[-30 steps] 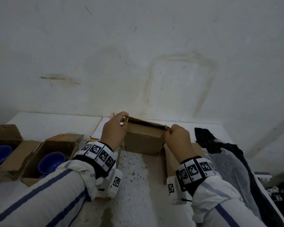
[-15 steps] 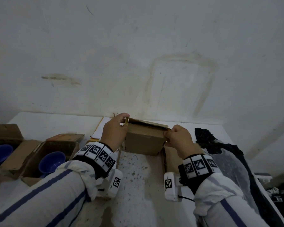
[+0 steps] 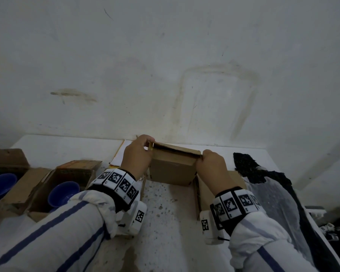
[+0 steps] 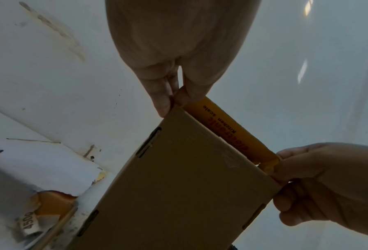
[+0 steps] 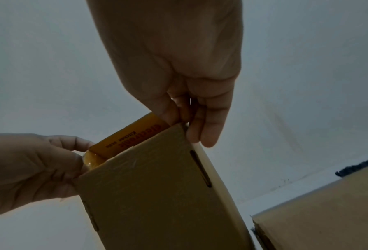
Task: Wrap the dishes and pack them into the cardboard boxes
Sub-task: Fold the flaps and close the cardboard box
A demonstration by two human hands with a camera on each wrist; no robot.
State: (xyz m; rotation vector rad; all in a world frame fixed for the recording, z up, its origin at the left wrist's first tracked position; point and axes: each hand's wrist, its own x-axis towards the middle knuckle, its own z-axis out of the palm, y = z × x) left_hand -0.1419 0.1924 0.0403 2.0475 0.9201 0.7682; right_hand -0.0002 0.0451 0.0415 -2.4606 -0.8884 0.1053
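A small brown cardboard box (image 3: 172,169) stands at the back of the table, in front of me. My left hand (image 3: 138,154) pinches its top left corner and my right hand (image 3: 211,163) pinches its top right corner. Both wrist views show the box (image 4: 179,186) (image 5: 153,194) from below, with an orange printed flap (image 4: 230,133) (image 5: 127,140) folded over the top between my left hand (image 4: 170,101) (image 5: 29,169) and my right hand (image 4: 320,182) (image 5: 191,125). What is inside is hidden. Two blue bowls (image 3: 62,193) (image 3: 0,185) sit unwrapped in open boxes at the left.
Open cardboard boxes (image 3: 75,171) line the table's left side, another box (image 3: 208,191) lies under my right wrist. White paper (image 3: 118,156) lies behind my left hand. Dark cloth and plastic (image 3: 263,179) cover the right end. A wall rises close behind the table.
My right hand slid from the top edge down onto the box's right corner. The top flap has come lower over the box. My left hand has kept its place.
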